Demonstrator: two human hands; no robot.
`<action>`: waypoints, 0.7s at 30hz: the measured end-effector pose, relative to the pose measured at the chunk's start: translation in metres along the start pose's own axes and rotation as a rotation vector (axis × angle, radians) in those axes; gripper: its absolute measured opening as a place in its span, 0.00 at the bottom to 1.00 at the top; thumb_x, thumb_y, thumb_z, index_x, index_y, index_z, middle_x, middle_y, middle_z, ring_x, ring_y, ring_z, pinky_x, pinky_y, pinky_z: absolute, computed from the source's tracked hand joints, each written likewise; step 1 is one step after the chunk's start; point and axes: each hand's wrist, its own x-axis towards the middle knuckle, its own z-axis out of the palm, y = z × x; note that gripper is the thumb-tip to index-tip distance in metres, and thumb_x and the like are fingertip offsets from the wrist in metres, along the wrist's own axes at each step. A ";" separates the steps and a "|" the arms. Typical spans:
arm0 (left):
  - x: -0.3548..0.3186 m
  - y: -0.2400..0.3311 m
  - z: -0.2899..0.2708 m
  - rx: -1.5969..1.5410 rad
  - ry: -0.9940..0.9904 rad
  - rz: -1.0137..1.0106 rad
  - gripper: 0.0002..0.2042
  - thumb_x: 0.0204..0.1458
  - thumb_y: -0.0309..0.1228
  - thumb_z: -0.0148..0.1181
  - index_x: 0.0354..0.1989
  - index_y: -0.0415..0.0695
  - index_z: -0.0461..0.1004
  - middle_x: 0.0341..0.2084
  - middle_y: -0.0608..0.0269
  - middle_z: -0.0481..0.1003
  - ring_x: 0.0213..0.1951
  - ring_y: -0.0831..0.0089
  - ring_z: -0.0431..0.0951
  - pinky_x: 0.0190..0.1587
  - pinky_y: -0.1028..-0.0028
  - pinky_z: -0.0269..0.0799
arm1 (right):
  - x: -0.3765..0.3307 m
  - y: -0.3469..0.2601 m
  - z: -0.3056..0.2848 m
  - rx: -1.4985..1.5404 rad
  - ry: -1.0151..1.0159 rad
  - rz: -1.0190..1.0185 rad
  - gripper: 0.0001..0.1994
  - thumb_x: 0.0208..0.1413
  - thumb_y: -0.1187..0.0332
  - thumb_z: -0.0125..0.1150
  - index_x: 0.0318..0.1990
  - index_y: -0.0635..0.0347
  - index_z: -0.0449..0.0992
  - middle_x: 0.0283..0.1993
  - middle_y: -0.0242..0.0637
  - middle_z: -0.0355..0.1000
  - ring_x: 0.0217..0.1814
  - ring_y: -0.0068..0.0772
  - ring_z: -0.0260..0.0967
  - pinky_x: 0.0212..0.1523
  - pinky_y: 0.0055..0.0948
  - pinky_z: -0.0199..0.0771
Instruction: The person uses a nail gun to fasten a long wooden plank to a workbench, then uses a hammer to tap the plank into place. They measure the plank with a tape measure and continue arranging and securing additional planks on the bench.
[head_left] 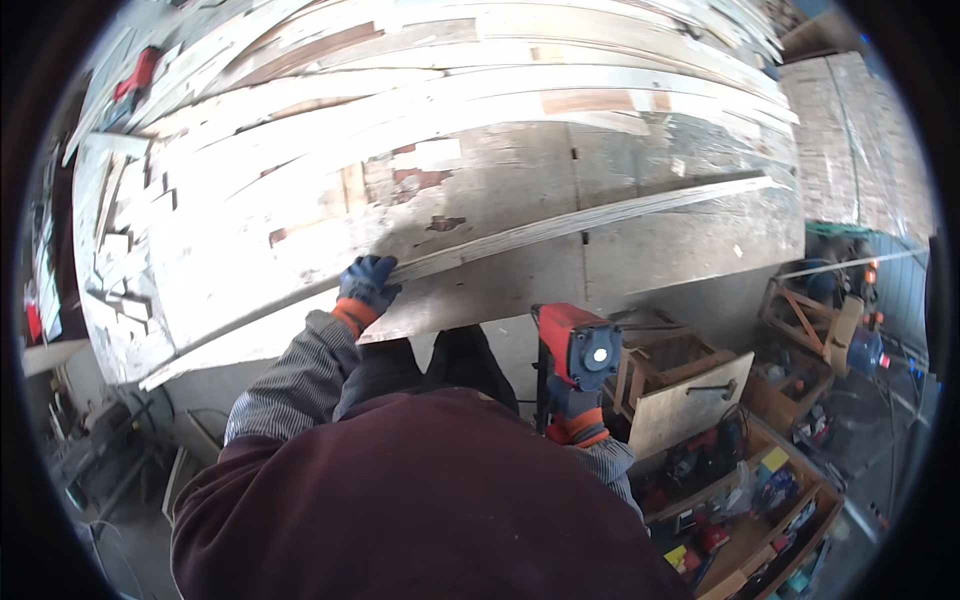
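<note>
A long pale wooden strip [560, 228] lies slantwise across the workbench [500, 300], from the near left edge up to the right. My left hand [368, 285], in a blue glove with an orange cuff, is closed around this strip left of its middle. To the right, just off the bench's near edge, a red and black nail gun [570, 335] hangs upright in my right hand [575, 405]. That hand is gloved alike and wrapped round the handle, though the tool's head covers part of the fingers. The gun's lower end is hidden.
Stacked boards [480, 50] fill the bench's far side, with small offcuts [125, 300] at its left end. A red tool [138, 75] lies far left. Right of me stand a wooden frame [660, 355] and an open tool drawer [750, 520]. A wrapped stack [850, 140] rises far right.
</note>
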 end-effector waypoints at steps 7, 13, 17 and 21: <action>0.042 -0.032 -0.027 0.154 -0.046 -0.188 0.24 0.46 0.45 0.63 0.54 0.56 0.70 0.49 0.59 0.71 0.50 0.54 0.69 0.49 0.55 0.67 | 0.007 0.027 0.012 0.419 -0.104 0.206 0.16 0.44 0.67 0.59 0.44 0.57 0.75 0.43 0.42 0.74 0.46 0.48 0.70 0.48 0.41 0.69; -0.020 -0.007 0.007 0.122 0.396 -0.097 0.37 0.41 0.50 0.63 0.62 0.53 0.61 0.55 0.53 0.64 0.57 0.52 0.62 0.60 0.55 0.58 | 0.034 0.004 0.012 0.390 -0.092 0.095 0.19 0.37 0.75 0.60 0.42 0.61 0.75 0.36 0.40 0.73 0.34 0.41 0.70 0.38 0.34 0.71; -0.055 0.018 0.015 0.057 0.219 -0.009 0.35 0.42 0.47 0.62 0.61 0.53 0.62 0.56 0.56 0.64 0.60 0.54 0.61 0.61 0.55 0.56 | 0.053 -0.037 0.017 0.620 -0.253 0.122 0.15 0.43 0.78 0.56 0.43 0.63 0.74 0.29 0.36 0.72 0.19 0.31 0.66 0.20 0.29 0.68; -0.087 0.019 0.033 -0.030 0.103 0.023 0.35 0.41 0.46 0.62 0.62 0.53 0.62 0.57 0.58 0.63 0.60 0.53 0.60 0.60 0.53 0.57 | 0.064 -0.062 0.031 0.620 -0.368 0.259 0.22 0.50 0.73 0.60 0.54 0.59 0.69 0.25 0.30 0.67 0.18 0.26 0.65 0.18 0.28 0.66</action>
